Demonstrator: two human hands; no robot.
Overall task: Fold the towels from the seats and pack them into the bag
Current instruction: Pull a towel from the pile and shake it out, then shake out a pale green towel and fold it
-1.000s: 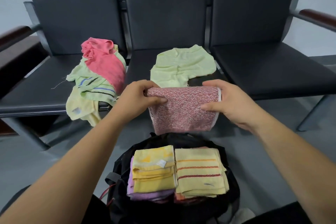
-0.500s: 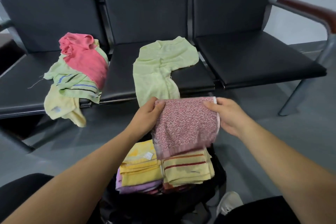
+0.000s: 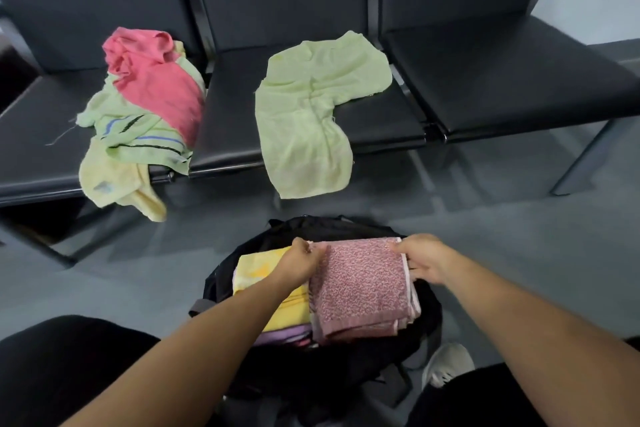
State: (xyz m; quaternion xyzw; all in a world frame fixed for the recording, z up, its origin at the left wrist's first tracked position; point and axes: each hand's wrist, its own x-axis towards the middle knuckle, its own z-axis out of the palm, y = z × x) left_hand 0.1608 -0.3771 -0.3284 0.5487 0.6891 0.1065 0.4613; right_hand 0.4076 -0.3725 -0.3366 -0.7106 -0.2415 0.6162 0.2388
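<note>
Grey floor [image 3: 519, 218], row of black seats [image 3: 519, 80] along the back. Left seat: loose pile, pink towel [image 3: 159, 87] on top, striped green towel [image 3: 145, 139] under it, pale yellow towel [image 3: 110, 180] hanging off the front edge. Middle seat: light green towel [image 3: 304, 121], unfolded, draped over the front edge. Black bag [image 3: 311, 227] on the floor in front, open. Inside left: folded yellow towel [image 3: 256, 265] over a lilac towel [image 3: 280, 336]. Left hand [image 3: 304, 262] fingers pinch the far-left corner of the folded speckled pink towel [image 3: 360, 288], which lies on the bag's right stack. Right hand [image 3: 426, 258] fingers clamped on its far-right corner. White shoe [image 3: 446, 364] near the bag's right side.
</note>
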